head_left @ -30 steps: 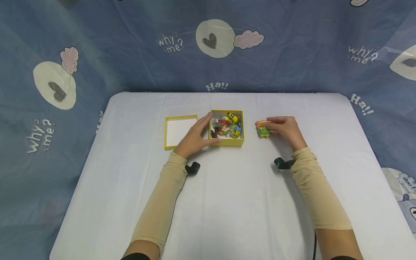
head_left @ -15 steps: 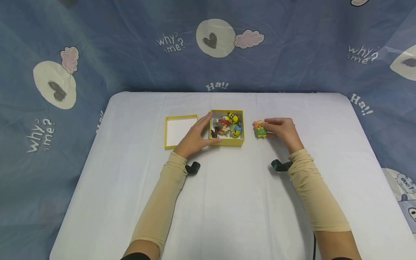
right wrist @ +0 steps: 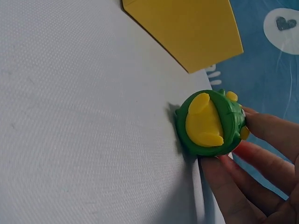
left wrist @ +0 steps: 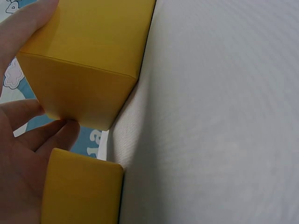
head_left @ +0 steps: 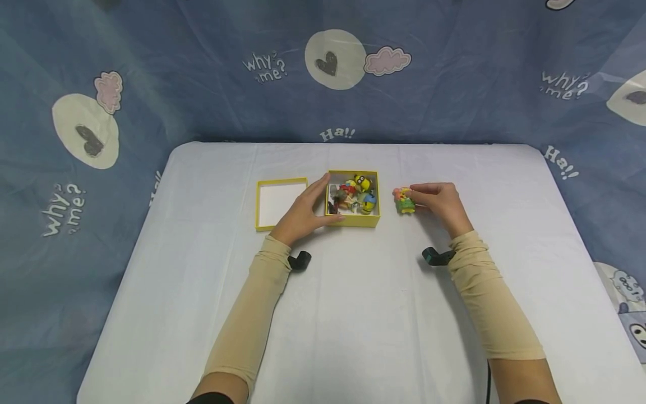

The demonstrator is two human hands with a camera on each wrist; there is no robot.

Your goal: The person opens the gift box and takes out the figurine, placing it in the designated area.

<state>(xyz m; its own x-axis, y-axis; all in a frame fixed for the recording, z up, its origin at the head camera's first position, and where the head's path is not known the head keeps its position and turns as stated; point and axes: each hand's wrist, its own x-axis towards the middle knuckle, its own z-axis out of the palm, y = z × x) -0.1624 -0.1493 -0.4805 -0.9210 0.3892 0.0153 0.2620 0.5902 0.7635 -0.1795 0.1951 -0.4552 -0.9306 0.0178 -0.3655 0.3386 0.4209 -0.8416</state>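
My left hand [head_left: 304,210] holds the yellow box [head_left: 377,221] by its left end, thumb on the front wall and fingers against the side. In the left wrist view the fingertips press the box's end wall [left wrist: 88,91]. Several small toy figures [head_left: 360,196], yellow, red, blue and grey, lie inside the box. To the right of it, my right hand [head_left: 440,202] pinches a small green toy figure [head_left: 405,203] with a pinkish part at its upper left. The right wrist view shows the figure's green and yellow underside [right wrist: 203,123] between thumb and fingers, close to the white cloth.
A yellow-rimmed lid [head_left: 281,203] with a white inside lies left of the box, partly behind the left hand. White cloth [head_left: 353,314] covers the table. A blue printed curtain [head_left: 212,78] hangs behind the far edge.
My right hand has shifted slightly left with the toy figure, toward the box, and has since stayed nearly still. The left hand and the box have kept their place.
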